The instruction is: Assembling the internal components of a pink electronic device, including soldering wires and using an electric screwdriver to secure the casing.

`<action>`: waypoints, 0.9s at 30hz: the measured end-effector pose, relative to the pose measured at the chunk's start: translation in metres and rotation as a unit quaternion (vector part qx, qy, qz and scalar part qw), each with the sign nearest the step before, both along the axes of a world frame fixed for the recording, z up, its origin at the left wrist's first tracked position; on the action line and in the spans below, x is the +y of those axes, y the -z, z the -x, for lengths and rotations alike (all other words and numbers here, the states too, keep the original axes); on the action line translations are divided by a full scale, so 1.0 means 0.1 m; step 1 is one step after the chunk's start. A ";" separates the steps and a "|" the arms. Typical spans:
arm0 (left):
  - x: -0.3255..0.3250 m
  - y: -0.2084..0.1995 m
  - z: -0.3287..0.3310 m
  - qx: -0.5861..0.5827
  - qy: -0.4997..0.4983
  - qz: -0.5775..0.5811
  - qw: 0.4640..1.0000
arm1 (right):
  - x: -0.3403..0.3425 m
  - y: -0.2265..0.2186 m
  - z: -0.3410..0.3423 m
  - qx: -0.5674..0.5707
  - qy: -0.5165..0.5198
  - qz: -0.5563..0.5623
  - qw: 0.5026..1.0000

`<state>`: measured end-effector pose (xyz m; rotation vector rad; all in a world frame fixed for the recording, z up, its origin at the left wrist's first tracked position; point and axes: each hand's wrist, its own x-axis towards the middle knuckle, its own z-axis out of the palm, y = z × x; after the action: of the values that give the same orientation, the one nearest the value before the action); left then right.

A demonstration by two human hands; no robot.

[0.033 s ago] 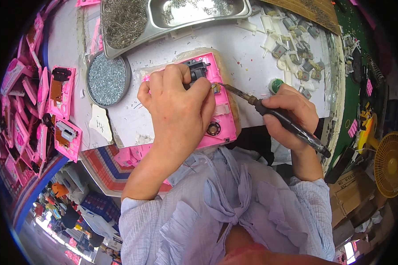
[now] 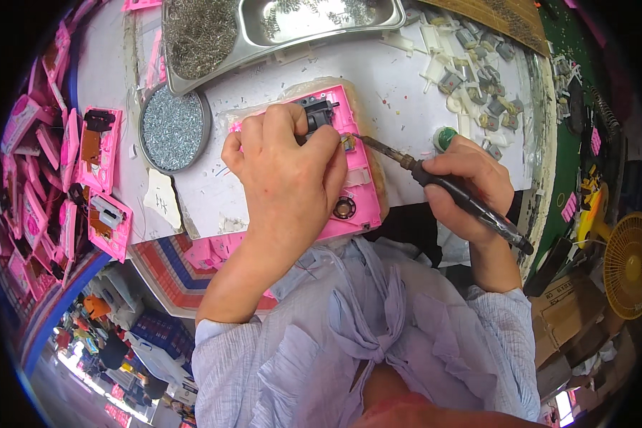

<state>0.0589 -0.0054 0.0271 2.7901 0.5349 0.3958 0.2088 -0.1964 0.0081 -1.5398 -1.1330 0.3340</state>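
Note:
A pink plastic casing [image 2: 367, 192] lies on a padded surface in front of me, with a black plastic mechanism [image 2: 319, 113] near its far edge and a small round speaker-like part [image 2: 344, 207] near its close edge. My left hand [image 2: 285, 160] rests over the casing, thumb and fingers pinched together beside the mechanism; what they hold is hidden beneath them. My right hand [image 2: 474, 182] grips the black handle of a soldering iron [image 2: 449, 187]. Its tip touches or nearly touches a small coloured part [image 2: 349, 143] just right of my left thumb.
A round dish of small screws [image 2: 171, 130] stands at left, beyond stacked pink casings [image 2: 101, 160]. At the back is a metal tray [image 2: 321, 32] holding springs. Loose small motors [image 2: 478, 85] lie back right, near a green-topped container [image 2: 444, 138]. A yellow fan [image 2: 628, 265] stands far right.

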 end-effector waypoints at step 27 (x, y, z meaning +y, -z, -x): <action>0.44 -0.06 0.57 -0.161 -0.012 0.150 0.976 | 0.19 -0.15 0.18 0.075 0.056 -0.047 0.994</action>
<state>0.0019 0.0384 0.0336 2.3712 0.5050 0.6945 0.1911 -0.1770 0.0229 -1.4628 -0.9284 0.3109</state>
